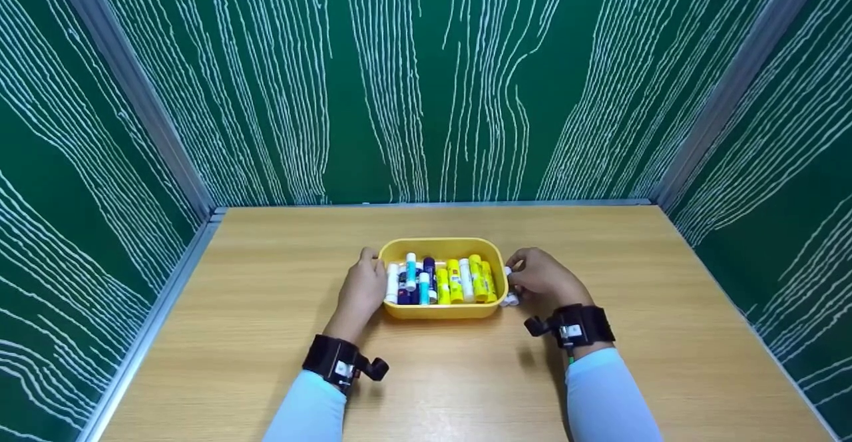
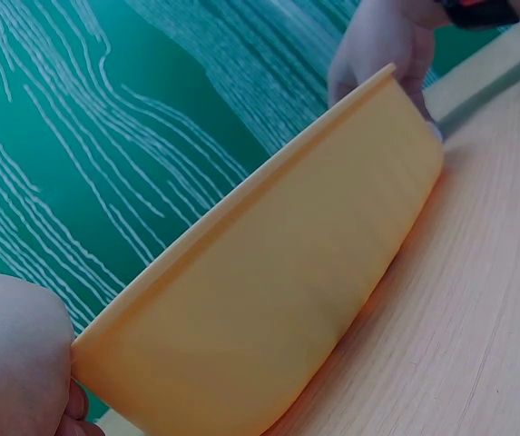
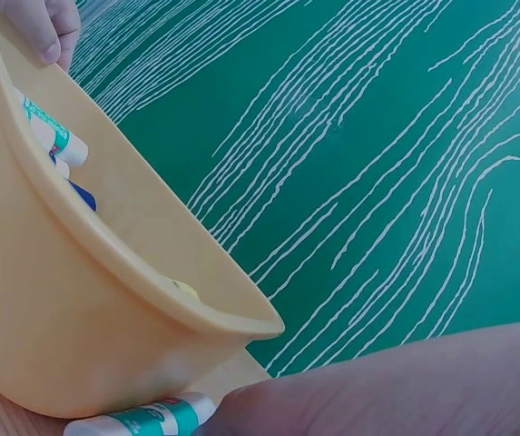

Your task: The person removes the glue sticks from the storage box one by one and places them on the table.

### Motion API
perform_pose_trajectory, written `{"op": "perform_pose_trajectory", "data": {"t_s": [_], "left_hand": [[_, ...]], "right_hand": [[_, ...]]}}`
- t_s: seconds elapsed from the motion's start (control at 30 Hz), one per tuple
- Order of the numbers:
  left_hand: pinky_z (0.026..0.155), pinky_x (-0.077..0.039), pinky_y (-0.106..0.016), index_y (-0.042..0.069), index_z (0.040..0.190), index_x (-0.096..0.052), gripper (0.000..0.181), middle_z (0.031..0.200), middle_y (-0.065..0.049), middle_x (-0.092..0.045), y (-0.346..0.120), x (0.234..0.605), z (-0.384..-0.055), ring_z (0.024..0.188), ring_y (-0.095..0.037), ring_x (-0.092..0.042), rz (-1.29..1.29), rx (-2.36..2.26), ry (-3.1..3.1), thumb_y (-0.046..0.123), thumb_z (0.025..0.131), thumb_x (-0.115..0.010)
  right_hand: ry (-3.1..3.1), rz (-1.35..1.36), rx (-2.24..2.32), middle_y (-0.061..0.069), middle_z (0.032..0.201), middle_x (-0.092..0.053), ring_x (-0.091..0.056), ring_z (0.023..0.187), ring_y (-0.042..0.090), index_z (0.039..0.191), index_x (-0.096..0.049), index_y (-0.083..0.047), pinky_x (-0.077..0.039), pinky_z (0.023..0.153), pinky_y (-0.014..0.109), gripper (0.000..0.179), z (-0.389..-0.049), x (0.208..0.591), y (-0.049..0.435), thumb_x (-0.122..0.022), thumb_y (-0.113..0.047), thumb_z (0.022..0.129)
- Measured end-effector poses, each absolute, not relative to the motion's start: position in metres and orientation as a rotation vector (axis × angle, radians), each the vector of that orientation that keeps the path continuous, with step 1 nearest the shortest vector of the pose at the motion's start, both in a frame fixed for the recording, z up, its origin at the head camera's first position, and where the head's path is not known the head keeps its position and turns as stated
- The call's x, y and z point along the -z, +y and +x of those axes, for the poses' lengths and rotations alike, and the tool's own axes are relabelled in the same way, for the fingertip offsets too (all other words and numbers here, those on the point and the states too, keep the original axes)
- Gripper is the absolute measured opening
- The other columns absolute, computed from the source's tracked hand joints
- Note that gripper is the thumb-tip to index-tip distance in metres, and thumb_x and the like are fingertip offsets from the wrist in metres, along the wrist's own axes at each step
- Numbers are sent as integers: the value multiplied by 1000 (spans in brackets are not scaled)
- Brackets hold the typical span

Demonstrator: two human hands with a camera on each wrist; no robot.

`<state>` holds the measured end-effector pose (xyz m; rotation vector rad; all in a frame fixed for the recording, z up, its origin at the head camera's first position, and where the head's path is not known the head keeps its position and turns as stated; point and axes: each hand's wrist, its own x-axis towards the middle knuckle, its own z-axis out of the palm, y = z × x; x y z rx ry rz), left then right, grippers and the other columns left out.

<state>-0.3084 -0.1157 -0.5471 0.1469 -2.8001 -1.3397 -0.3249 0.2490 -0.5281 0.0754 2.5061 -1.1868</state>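
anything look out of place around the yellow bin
At least one white-and-green tube is outside the yellow bin, by the right hand; odd because many other tubes sit inside. No damage stands out.

I face a green back wall (image 1: pixel 432 89) streaked with wavy white lines (image 1: pixel 393 62) (rather uneven ones, I notice). A left wall (image 1: pixel 66 182) and a right wall (image 1: pixel 765 249), similarly patterned, flank me, with grey corner posts (image 1: pixel 133 82) between. Below me spreads a light wood-grain tabletop (image 1: pixel 266 282), a soft sheen (image 1: pixel 446 409) on its near part.
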Motion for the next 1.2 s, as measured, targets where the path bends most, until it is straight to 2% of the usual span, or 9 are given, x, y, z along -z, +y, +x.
{"op": "perform_pose_trajectory", "data": {"t_s": [0.37, 0.57, 0.77, 1.0, 1.2], "left_hand": [[111, -60, -56, 6, 151, -55, 38, 146, -27, -73, -115, 547, -309, 127, -32, -74, 152, 1326, -2803, 25, 121, -43], [114, -60, -56, 6, 151, -55, 38, 148, -26, -72, -115, 547, -309, 130, -33, -73, 162, 1329, -2807, 26, 121, -43], [115, -59, -57, 6, 152, -55, 38, 149, -27, -71, -115, 547, -309, 134, -35, -73, 163, 1328, -2809, 26, 121, -44], [112, -61, -57, 7, 153, -55, 38, 147, -27, -72, -114, 546, -308, 130, -35, -74, 166, 1334, -2804, 25, 121, -45], [110, -62, -55, 8, 154, -55, 39, 147, -27, -72, -114, 545, -308, 127, -34, -75, 167, 1335, -2807, 27, 121, -45]], "right_hand": [[2561, 26, 1134, 18, 115, -74, -70, 90, 25, 144, -66, 2, -59, 78, 31, 39, -326, 527, 247, -65, -18, 111], [2483, 131, 1232, 18, 117, -71, -69, 92, 28, 143, -63, -1, -59, 78, 33, 38, -326, 525, 248, -67, -19, 109], [2546, 152, 1200, 18, 119, -70, -68, 98, 30, 145, -63, -2, -59, 83, 35, 43, -326, 520, 248, -68, -25, 109], [2567, 171, 1220, 21, 128, -69, -69, 105, 35, 155, -57, -4, -61, 88, 39, 50, -324, 505, 246, -65, -25, 111], [2720, 102, 1250, 22, 130, -67, -69, 103, 30, 150, -63, -3, -62, 85, 34, 41, -323, 490, 231, -64, -21, 113]]}}
